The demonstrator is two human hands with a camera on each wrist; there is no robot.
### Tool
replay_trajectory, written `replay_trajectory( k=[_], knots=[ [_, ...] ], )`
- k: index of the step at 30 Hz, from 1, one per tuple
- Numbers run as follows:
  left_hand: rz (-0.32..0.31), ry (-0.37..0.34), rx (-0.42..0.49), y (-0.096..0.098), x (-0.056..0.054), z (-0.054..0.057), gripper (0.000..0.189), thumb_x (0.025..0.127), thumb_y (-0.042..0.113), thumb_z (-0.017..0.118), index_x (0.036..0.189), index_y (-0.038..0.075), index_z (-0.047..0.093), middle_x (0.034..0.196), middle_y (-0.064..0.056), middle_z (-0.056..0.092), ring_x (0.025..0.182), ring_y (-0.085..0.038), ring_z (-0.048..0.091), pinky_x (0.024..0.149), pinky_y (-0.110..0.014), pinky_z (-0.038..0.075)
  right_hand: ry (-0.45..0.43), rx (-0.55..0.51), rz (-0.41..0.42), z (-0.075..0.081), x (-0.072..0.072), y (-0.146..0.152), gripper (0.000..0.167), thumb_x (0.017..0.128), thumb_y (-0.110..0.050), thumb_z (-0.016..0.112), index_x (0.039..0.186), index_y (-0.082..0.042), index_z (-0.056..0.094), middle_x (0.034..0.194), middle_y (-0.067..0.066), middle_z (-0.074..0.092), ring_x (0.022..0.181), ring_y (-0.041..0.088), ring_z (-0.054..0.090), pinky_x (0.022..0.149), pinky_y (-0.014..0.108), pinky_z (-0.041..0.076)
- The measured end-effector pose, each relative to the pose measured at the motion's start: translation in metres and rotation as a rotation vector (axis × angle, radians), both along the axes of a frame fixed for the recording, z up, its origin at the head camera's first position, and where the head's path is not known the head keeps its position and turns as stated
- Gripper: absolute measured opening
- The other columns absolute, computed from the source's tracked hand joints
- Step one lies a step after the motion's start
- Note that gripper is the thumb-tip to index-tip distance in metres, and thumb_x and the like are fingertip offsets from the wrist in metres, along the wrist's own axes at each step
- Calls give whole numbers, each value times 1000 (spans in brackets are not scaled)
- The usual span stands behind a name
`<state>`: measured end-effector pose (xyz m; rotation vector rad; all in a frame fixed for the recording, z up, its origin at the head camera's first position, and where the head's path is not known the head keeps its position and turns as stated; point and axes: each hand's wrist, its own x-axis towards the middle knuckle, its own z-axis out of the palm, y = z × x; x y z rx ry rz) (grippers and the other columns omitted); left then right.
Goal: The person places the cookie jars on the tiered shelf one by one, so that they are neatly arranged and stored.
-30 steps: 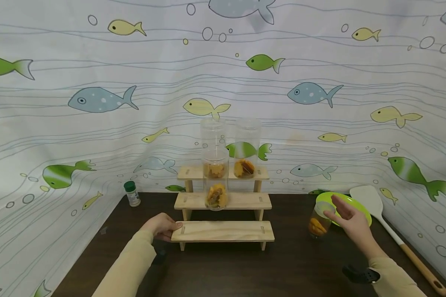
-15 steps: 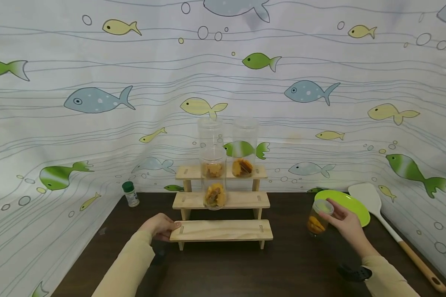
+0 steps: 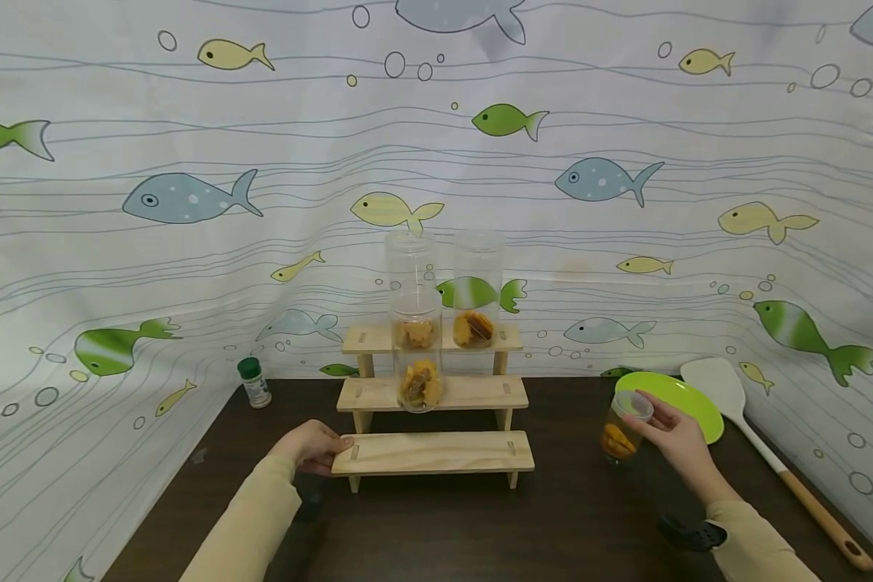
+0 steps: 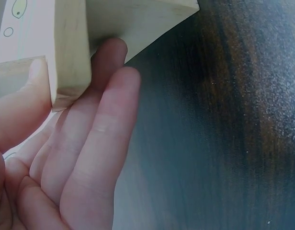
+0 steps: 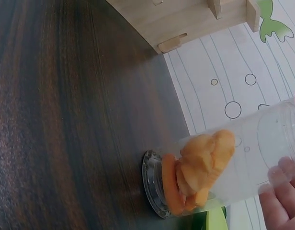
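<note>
A three-step wooden display stand (image 3: 436, 454) stands mid-table. My left hand (image 3: 311, 446) grips the left end of its lowest step, thumb on top and fingers beneath. The left wrist view shows those fingers (image 4: 100, 136) under the board (image 4: 71, 52). To the right, a clear jar (image 3: 619, 436) stands upright on the table, and my right hand (image 3: 675, 444) holds it near the top, thumb and fingers on opposite sides. In the right wrist view, orange snack pieces (image 5: 200, 165) lie at the bottom of this jar (image 5: 248, 148); only some fingertips (image 5: 277, 206) show.
On the stand's upper steps are three clear jars, one (image 3: 419, 372) on the middle step. A green-capped shaker (image 3: 255, 383) is at back left. Behind the right hand lie a green plate (image 3: 702, 404) and a white spatula (image 3: 760, 444) with a wooden handle. Fish-patterned cloth (image 3: 436, 170) surrounds the table.
My right hand, spread beside the jar's lid a second ago, has moved left and taken hold of the jar's top. The left hand keeps its grip on the stand.
</note>
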<state>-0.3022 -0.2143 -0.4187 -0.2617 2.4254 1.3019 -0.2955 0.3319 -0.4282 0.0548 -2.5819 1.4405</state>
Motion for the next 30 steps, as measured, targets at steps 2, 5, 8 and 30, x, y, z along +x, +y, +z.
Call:
replay_trajectory(
  k=[2,5,8,30],
  knots=[
    [-4,5,-6,0,1,0,38,95,16,59,109,-19,58,85,-20,71,76,-24,70,71,-40,58,-1,-9,-8,0,0,0,69,93,-36,62,144,1,35,142,28,39,120,12,51,75,4,43],
    [-3,9,-11,0,1,0,38,95,17,59,109,-19,58,84,-20,70,76,-24,70,72,-41,58,5,-27,-19,0,1,-2,69,92,-35,63,143,1,36,141,29,40,113,3,53,75,4,43],
    [-1,5,-14,-1,0,-1,39,95,17,60,110,-19,57,84,-19,70,76,-24,70,72,-41,58,8,-37,-30,2,4,-4,69,91,-35,64,143,1,37,140,30,40,108,-4,52,75,4,44],
    [2,18,-15,0,0,-3,39,95,16,59,110,-20,57,82,-18,71,73,-22,70,69,-39,58,99,-103,50,41,5,-34,63,92,-29,64,143,-1,39,140,26,41,96,-20,49,76,7,48]
  ],
)
